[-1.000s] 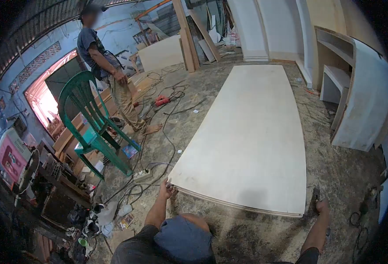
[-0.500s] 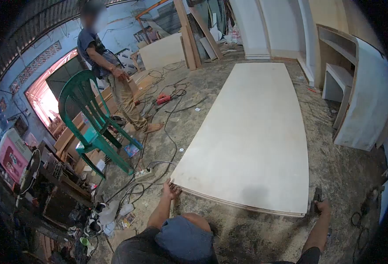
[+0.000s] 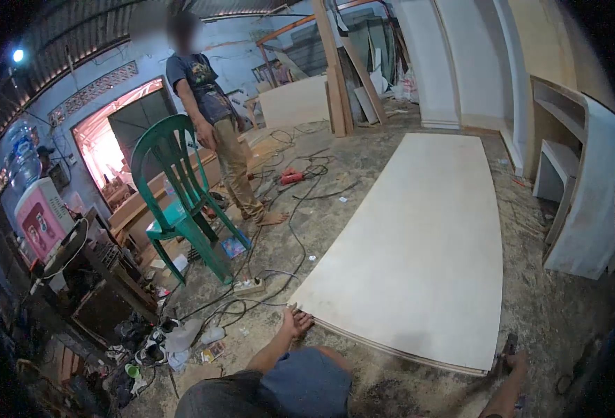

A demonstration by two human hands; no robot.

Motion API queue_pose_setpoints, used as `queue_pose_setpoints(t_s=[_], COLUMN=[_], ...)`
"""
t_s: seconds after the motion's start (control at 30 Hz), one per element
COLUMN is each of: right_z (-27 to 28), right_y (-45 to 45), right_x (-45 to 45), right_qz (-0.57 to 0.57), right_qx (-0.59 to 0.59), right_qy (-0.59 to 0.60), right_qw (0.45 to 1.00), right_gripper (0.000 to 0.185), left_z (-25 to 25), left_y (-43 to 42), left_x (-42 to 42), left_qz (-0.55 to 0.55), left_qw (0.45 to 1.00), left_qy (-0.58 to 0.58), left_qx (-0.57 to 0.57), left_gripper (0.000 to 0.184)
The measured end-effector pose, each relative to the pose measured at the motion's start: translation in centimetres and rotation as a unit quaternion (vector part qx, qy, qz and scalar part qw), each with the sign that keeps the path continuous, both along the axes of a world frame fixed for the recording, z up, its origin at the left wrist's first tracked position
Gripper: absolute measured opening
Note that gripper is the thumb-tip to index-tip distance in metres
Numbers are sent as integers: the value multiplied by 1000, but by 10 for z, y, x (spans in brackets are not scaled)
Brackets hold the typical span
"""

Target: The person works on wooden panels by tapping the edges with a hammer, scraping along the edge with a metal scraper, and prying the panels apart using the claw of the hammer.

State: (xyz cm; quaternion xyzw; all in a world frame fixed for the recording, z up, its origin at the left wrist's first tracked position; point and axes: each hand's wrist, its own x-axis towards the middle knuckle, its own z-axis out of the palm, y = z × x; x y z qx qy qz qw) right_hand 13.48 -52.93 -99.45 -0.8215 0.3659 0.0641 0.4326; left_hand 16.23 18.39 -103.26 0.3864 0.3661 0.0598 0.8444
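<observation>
Down on the floor (image 3: 321, 233), the board (image 3: 405, 258) has its near-left corner right at the left hand (image 3: 297, 322), fingers loosely spread. Right hand (image 3: 514, 362)'s beside the near-right corner with a dark tool (image 3: 510, 343), can't tell the finger grip. Since half a second ago, everything's shifted lower in view.

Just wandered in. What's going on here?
Someone low at the near end of a long, pale board has their left hand at its near left corner, fingers at the edge. Their right hand holds a dark tool, too unclear to identify, by the near right corner. The board lies flat, low over the stained floor. Another person stands beyond a green chair, hands off the board.
</observation>
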Motion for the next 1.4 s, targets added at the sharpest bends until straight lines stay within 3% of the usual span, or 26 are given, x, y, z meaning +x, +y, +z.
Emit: queue_pose_setpoints(t_s=[0.27, 0.5, 0.63, 0.77, 0.93, 1.03, 1.13, 1.3, 1.4], right_z=[52, 78, 75, 31, -42, -75, -90, -93, -105], right_y=[56, 76, 74, 35, -20, -45, -57, -63, -75], right_x=[-51, -68, -59, -42, -4, 23, 42, 57, 52], right_qz=[-149, -166, -189, -149, -24, 43, 81, 117, 134], right_qx=[281, 331, 343, 264, 56, -48, -91, -122, -128], right_qy=[-214, -256, -233, -169, -9, 72, 113, 150, 172], right_qw=[924, 893, 890, 938, 998, 995, 986, 974, 967], right_gripper=[58, 64, 56, 57, 59, 59, 60, 62, 62], left_z=[3, 17, 16, 20, 10, 17, 57, 39, 48], left_y=[-13, -21, -20, -24, -22, -30, -49, -40, -49], left_x=[-3, -12, -14, -13, 0, -2, -13, -8, -15], left_qz=[-54, -80, -96, -62, -5, 19, 8, 25, 13], left_qw=[998, 997, 995, 997, 996, 990, 995, 994, 987], left_qy=[6, -6, -13, -26, -63, -100, -80, -86, -92], left_qx=[23, 23, 29, 38, 68, 97, 66, 59, 129], left_gripper=[64, 70, 71, 69, 70, 74, 75, 72, 67])
